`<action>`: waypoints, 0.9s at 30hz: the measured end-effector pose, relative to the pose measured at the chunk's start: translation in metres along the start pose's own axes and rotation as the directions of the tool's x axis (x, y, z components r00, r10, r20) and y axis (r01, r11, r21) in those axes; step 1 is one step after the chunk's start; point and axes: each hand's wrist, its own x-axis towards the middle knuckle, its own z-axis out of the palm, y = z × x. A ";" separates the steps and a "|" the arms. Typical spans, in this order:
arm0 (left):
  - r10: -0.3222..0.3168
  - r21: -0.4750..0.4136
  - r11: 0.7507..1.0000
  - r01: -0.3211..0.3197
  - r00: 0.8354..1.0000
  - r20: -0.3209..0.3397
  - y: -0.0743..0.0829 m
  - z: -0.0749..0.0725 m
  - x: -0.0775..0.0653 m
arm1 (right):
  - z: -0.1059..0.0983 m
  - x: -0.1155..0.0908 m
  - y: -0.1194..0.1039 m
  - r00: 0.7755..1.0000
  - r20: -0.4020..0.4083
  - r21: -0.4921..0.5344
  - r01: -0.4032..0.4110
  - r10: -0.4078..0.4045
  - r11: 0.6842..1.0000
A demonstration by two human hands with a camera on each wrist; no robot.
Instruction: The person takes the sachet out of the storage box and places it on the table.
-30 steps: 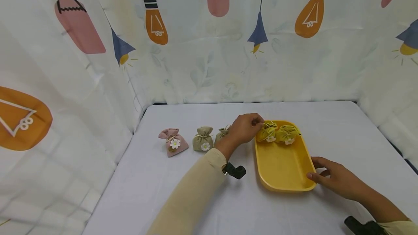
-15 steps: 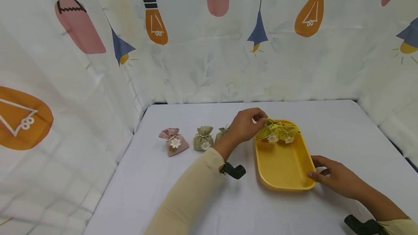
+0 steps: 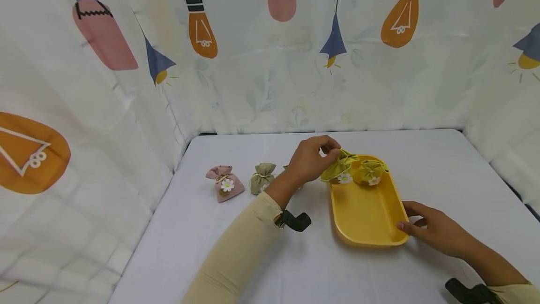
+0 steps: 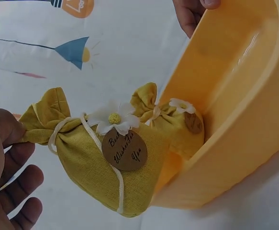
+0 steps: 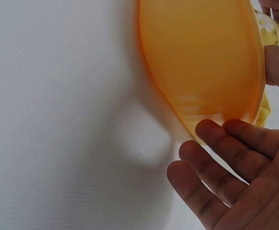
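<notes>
While pinching yellow bag (image 4: 94, 167) by its neck in left hand (image 3: 312, 159) | now lifting it from tray (image 3: 367, 215) to above left rim, apparently unloading | gripping right rim with loosely bent right hand (image 3: 438, 231)

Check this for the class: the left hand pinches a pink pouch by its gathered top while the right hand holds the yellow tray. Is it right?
The pouch is yellow, not pink, as the left wrist view shows. The rest stands: left hand pinching its gathered top, right hand holding the yellow tray.
</notes>
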 end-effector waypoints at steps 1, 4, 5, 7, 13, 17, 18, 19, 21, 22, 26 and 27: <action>-0.003 -0.001 1.000 0.003 1.000 -0.001 -0.001 -0.002 -0.001 | 0.000 0.000 0.000 1.000 0.001 0.001 -0.001 0.001 1.000; -0.012 -0.002 1.000 0.012 1.000 -0.013 -0.003 -0.009 -0.004 | 0.000 0.001 0.000 1.000 0.001 0.003 0.002 -0.002 1.000; -0.017 -0.003 1.000 0.017 1.000 -0.018 -0.003 -0.011 -0.005 | 0.000 0.001 0.000 1.000 0.000 0.003 0.005 -0.005 1.000; -0.020 -0.006 1.000 0.020 0.999 -0.034 -0.004 -0.016 -0.007 | 0.000 0.001 0.001 1.000 -0.001 0.002 0.000 0.000 1.000; -0.028 -0.002 1.000 0.028 0.998 -0.049 -0.006 -0.027 -0.017 | -0.001 0.000 0.001 1.000 0.012 0.016 -0.005 0.005 1.000; -0.040 0.003 0.999 0.041 0.997 -0.060 -0.006 -0.033 -0.023 | 0.000 -0.002 0.002 1.000 0.002 0.021 -0.005 0.004 1.000; -0.049 0.000 0.999 0.049 0.997 -0.062 -0.006 -0.035 -0.025 | 0.000 -0.002 0.002 1.000 0.001 0.026 -0.001 0.001 1.000; -0.056 -0.001 0.998 0.056 0.996 -0.066 -0.006 -0.037 -0.027 | 0.001 -0.002 0.002 1.000 -0.001 0.030 0.002 -0.002 1.000; -0.070 -0.002 0.998 0.070 0.995 -0.069 -0.006 -0.040 -0.030 | 0.002 -0.002 0.001 1.000 -0.002 0.036 0.001 -0.001 0.999; -0.074 -0.001 0.997 0.074 0.995 -0.068 -0.007 -0.041 -0.031 | 0.002 -0.002 0.001 1.000 -0.004 0.037 0.002 -0.002 0.999; -0.077 0.010 0.997 0.078 0.994 -0.072 -0.009 -0.046 -0.035 | 0.003 -0.001 0.001 1.000 -0.007 0.044 -0.002 0.002 0.999; -0.078 0.015 0.997 0.079 0.994 -0.074 -0.009 -0.047 -0.036 | 0.003 -0.001 0.002 1.000 -0.007 0.046 -0.002 0.002 0.999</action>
